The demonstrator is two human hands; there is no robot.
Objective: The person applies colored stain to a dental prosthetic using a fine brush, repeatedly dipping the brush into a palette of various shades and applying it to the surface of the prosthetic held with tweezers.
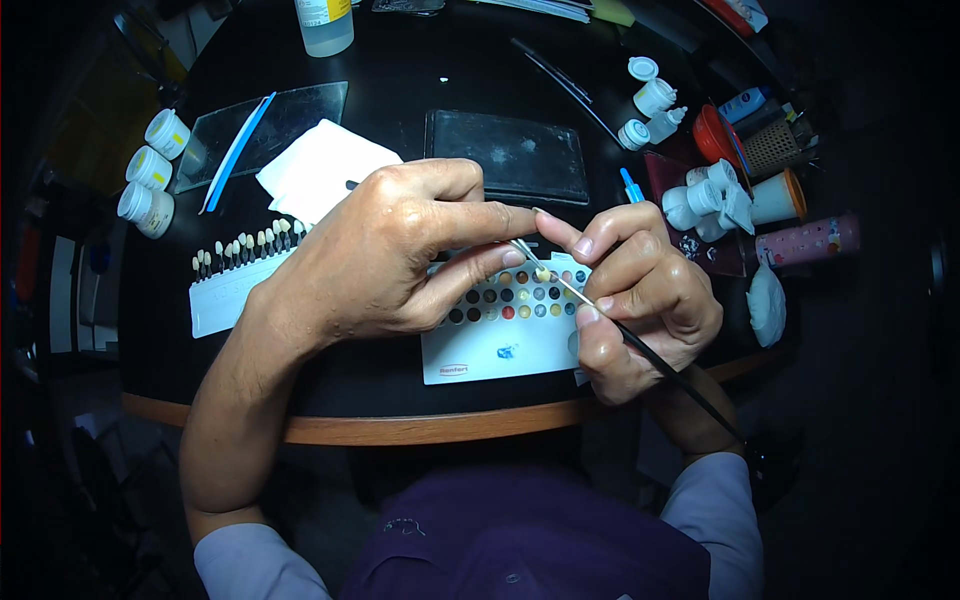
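Observation:
My left hand (pixel 385 250) is closed on slim metal tweezers (pixel 522 248), whose tips hold a small cream-coloured tooth crown (pixel 543 275). Between the fingers of my right hand (pixel 655 285) is a fine brush (pixel 690 388) with a long black handle. Its thin tip reaches the crown or lies right beside it; I cannot tell if they touch. The little finger of my right hand meets the index fingertip of my left. Below both hands lies a white palette (pixel 455 345) with rows of small wells in many colours and a blue smear near its front.
A tooth shade guide (pixel 225 305) and a folded white tissue (pixel 325 170) lie at left, near several lidded jars (pixel 150 168). Behind my hands is a dark flat case (pixel 508 155). Small pots (pixel 655 97), a red bowl (pixel 712 135) and a pink cylinder (pixel 810 240) crowd the right.

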